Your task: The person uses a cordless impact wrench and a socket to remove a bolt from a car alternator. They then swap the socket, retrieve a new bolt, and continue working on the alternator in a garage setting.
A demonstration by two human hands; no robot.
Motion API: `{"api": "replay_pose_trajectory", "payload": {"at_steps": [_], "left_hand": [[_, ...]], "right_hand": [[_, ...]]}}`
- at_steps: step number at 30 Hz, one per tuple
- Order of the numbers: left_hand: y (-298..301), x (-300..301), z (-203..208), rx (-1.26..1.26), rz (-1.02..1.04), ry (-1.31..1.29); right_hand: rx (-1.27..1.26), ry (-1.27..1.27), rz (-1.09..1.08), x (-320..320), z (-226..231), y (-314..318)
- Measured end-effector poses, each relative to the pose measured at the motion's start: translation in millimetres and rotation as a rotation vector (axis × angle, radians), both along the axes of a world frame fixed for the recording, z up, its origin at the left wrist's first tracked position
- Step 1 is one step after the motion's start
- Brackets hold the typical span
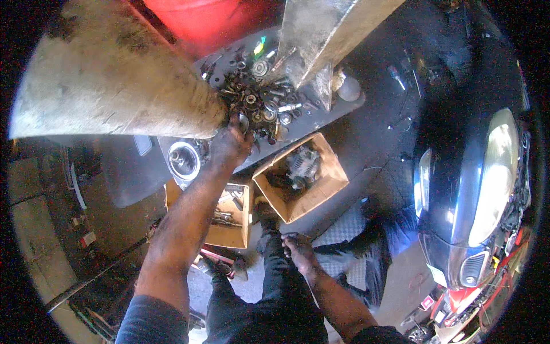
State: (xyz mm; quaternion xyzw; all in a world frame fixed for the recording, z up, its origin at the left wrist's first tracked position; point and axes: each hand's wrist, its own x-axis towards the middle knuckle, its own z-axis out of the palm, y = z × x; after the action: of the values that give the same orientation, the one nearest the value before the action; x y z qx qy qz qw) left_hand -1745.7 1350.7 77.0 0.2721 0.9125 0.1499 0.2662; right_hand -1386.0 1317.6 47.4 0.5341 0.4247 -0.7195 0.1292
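Note:
My left hand (232, 144) reaches to the near edge of a heap of greasy metal parts (266, 103), mostly bolts, sockets and round fittings, on a dark tabletop (303, 131). Its fingers curl down at a rounded greyish part; what they grip is too small and dark to name. Close to my thigh, my right hand (299, 252) is held low with its fingers curled closed, and their contents are hidden. Left of my left hand sits a round metal housing (184, 160) with a bright rim.
Between me and the table stands an open cardboard box (338, 182) containing an alternator-like part (303, 164). A smaller box (229, 236) holds wrenches. Wide dirty beige posts (114, 80) rise beside the heap. At right is a dark car front with a headlight (494, 178).

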Motion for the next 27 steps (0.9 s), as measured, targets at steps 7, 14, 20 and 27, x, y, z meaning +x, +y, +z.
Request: {"api": "replay_pose_trajectory", "payload": {"at_steps": [7,14,20,27], "left_hand": [[-9.3,9.1,-0.8,-0.020,0.012,0.020],[-7.2,9.1,23.1,-0.043,0.001,0.054],[21.6,-6.0,-15.2,0.078,-0.018,0.132],[47.1,-8.5,-47.5,0.258,0.101,0.323]], "right_hand": [[-0.058,0.035,-0.073,4.8,-10.8,10.9],[-0.023,0.100,-0.091,5.6,-7.1,21.4],[0.068,0.043,0.017,15.6,1.0,11.5],[0.247,0.181,0.161,12.1,-3.2,11.0]]}}
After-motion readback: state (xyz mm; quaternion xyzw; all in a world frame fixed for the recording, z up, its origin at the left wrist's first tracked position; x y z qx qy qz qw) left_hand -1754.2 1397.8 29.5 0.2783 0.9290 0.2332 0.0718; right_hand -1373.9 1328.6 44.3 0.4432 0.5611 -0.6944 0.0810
